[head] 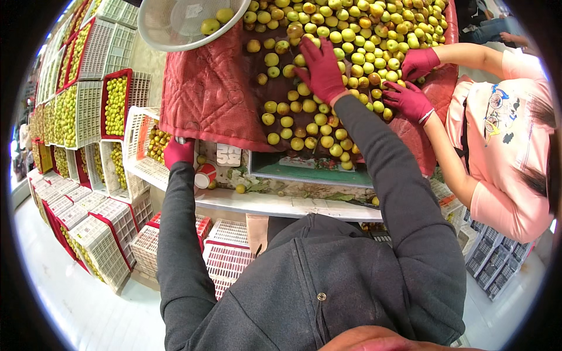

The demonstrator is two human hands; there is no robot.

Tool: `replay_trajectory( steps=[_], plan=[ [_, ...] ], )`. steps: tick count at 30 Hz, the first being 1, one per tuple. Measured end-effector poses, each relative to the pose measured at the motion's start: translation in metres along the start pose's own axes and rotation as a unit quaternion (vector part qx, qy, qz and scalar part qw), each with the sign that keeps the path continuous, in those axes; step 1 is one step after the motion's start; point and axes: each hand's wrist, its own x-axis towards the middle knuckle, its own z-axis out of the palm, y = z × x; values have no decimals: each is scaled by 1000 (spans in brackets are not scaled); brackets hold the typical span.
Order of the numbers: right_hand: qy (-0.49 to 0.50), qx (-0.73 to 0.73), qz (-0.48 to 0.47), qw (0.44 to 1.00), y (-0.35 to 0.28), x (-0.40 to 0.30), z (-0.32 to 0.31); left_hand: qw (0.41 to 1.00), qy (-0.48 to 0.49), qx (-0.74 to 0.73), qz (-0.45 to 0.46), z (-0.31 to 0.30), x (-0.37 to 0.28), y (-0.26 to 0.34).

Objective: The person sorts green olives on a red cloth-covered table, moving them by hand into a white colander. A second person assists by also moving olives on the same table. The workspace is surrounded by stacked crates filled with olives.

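Observation:
My right hand point(322, 70), in a dark red glove, reaches over yellow-green, jujube-like fruits point(309, 105) with its fingers spread. Its fingertips touch or hover just over a few of them. The fruits lie loose on a dark sloping surface, thickest at the far right. My left hand point(179, 152), gloved alike, is at the lower corner of a red quilted cover point(206, 96), beside a white plastic crate point(142, 149) partly filled with fruit. Something small and silvery shows by its fingers, but the cover and glove hide what they grip.
A white plastic basket point(171, 26) with two fruits sits at upper left. A paper cup point(205, 175) lies near the ledge point(281, 206). Right of me, a co-worker's gloved hands point(408, 101) touch the pile. Stacked fruit crates point(103, 237) line the left side.

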Motion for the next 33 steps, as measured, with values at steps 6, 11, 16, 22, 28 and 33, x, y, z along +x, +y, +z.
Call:
replay_trajectory(
  steps=[6, 11, 16, 22, 28, 33],
  plan=[
    [-54, 151, -134, 978, -32, 1, -17, 1000, 2, -1, -20, -5, -6, 6],
    [37, 106, -67, 991, -20, 102, 7, 999, -9, -27, -17, -10, -11, 12],
    [56, 19, 13, 998, -50, 122, 55, 1000, -1, -19, -9, -5, -6, 8],
    [-13, 36, -20, 999, -76, 62, 55, 999, 1, -42, 0, -4, -7, 2],
    [-67, 69, -29, 995, -88, 19, 25, 1000, 11, -9, 11, -3, -6, 5],
    [-95, 98, -25, 990, -103, -23, 11, 1000, 5, -8, 7, -4, -2, 4]
  ],
)
